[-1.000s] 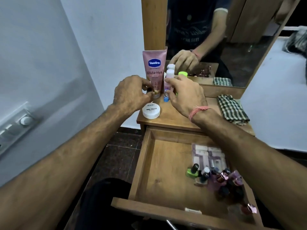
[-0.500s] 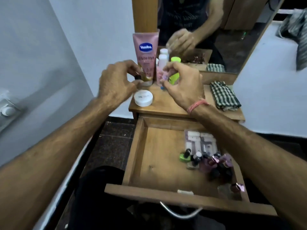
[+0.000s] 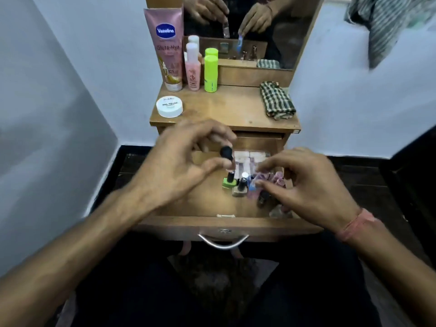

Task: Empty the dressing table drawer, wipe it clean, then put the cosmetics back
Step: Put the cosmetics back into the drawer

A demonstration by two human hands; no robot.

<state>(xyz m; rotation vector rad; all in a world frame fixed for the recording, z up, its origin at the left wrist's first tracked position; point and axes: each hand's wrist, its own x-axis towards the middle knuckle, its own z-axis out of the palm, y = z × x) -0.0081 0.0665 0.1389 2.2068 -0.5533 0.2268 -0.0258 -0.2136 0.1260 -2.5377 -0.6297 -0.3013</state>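
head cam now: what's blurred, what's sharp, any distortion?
Head view: both hands motion-blurred, the left hand and the right hand smeared at the fingers; the Vaseline tube and white jar read sharp; wide-angle bowing bends the wall edges; the drawer floor shows a bright patch.

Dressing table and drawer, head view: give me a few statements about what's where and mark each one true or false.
1. The drawer is pulled open. True.
2. The checked cloth lies inside the drawer. False: it lies on the tabletop, at its right side.
3. The left hand holds a small bottle with a black cap. True.
4. The white nail polish jar sits among the nail polish bottles in the drawer. False: it sits on the tabletop, front left.
5. The pink Vaseline tube stands at the back left of the tabletop. True.
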